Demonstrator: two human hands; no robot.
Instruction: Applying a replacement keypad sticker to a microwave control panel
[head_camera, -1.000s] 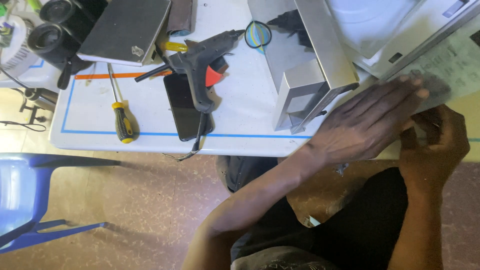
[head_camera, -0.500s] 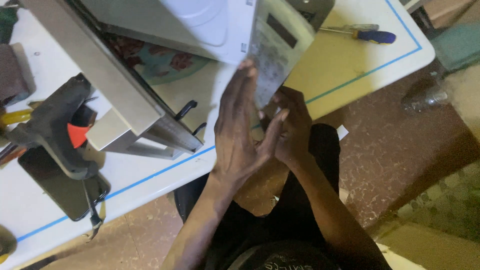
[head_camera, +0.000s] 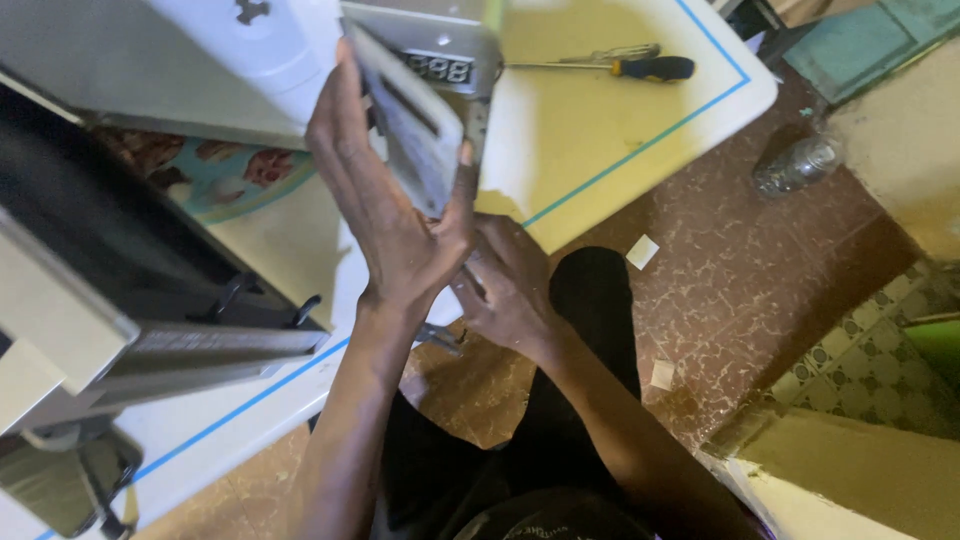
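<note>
— What can't you make out here?

— Plenty. The grey control panel (head_camera: 405, 125) is held on edge toward the camera, so its face is mostly foreshortened, and the white appliance body (head_camera: 255, 45) it sits against runs off the top of the frame. The right hand (head_camera: 510, 285) is tucked low behind the panel's bottom corner; its fingers look curled, possibly around a small metal tool, but I cannot tell what they grip.

— And the left hand?

— The left hand (head_camera: 385, 215) is clear: palm flat against the panel's back, fingers stretched up along it, thumb hooked over the near edge, clamping the panel.

— Where does that leave the panel on the bench?

— Raised above the white table (head_camera: 600, 130), just over the table's near edge, with both forearms coming up from below it.

— Any free room?

— To the right the tabletop is bare out to its blue border line, apart from a yellow-and-black screwdriver (head_camera: 625, 66) lying well apart from the hands. To the left a dark open metal casing (head_camera: 130, 290) crowds the surface.

— The surroundings?

— A brown speckled floor, a clear plastic bottle (head_camera: 795, 165) lying on it, scraps of paper, and patterned green tiles at the right.
</note>
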